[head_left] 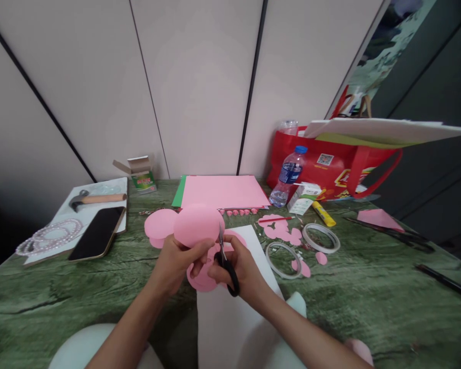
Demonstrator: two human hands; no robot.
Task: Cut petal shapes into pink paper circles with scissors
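— Green worktop (100, 287): what was held?
— Fingers of the left hand (176, 259) pinched a pink paper disc (197, 225) above it; the right hand (243, 270) gripped black scissors (227, 264) at its edge. The red bag (311, 166) bore a QR code (325, 159).

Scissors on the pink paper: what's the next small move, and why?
Probably make one short snip with the scissors while the left hand turns the pink circle slightly. The blades stand upright at the circle's right edge, the right hand grips the handles, and the left hand pinches the circle beside them, so a cut looks underway.
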